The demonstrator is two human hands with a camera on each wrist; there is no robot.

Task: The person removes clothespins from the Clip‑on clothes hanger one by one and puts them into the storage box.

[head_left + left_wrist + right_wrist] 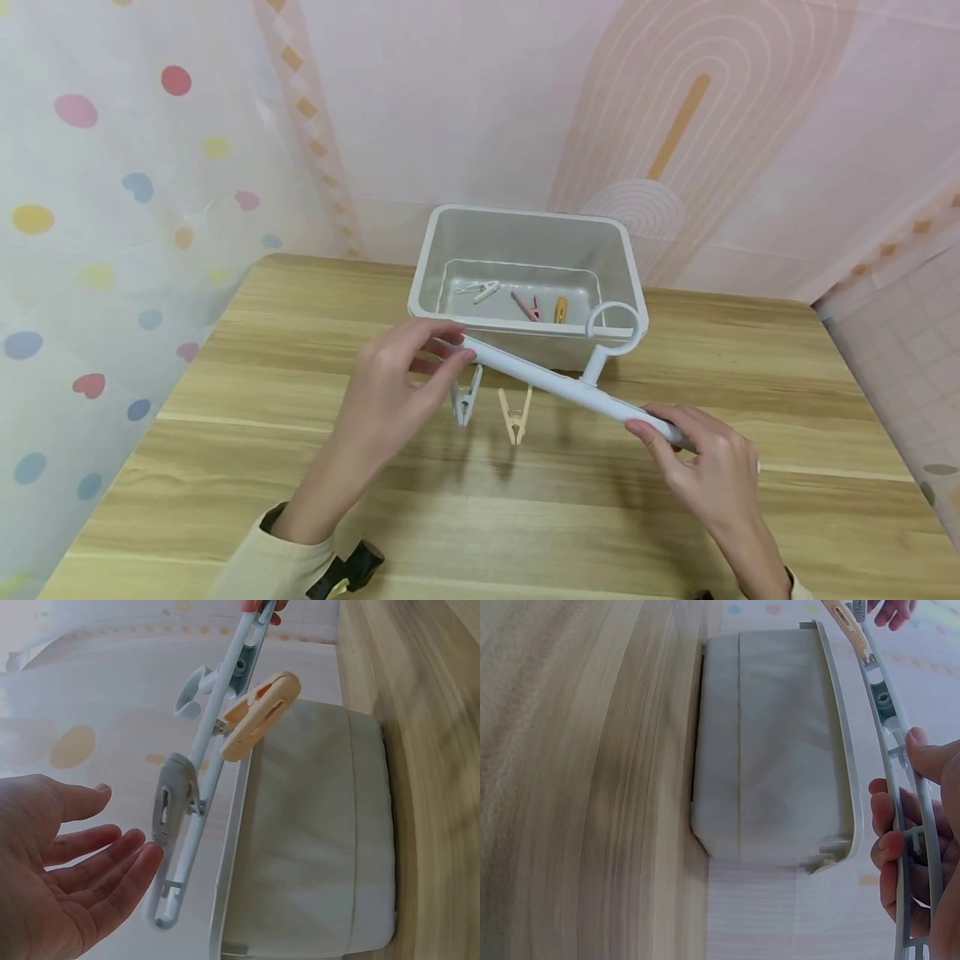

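A pale blue clip hanger [540, 379] with a ring-shaped hook [615, 327] tilts in the air above the table, its right end lower in the head view. My right hand [708, 462] grips that end, fingers and thumb around the bar [900, 847]. At the other end my left hand [71, 862] has its fingers spread, thumb apart, fingertips by or touching a grey clip [172, 799]. Whether they touch it is hard to tell. Beside the grey clip, a peach clip [262, 716] also hangs from the bar.
Behind the hanger stands a grey plastic bin [525, 343] on the wooden table [300, 367]. On its floor lie a white clip [480, 289], a pink clip [527, 307] and a yellow clip [561, 309]. A patterned curtain [465, 100] hangs behind the table.
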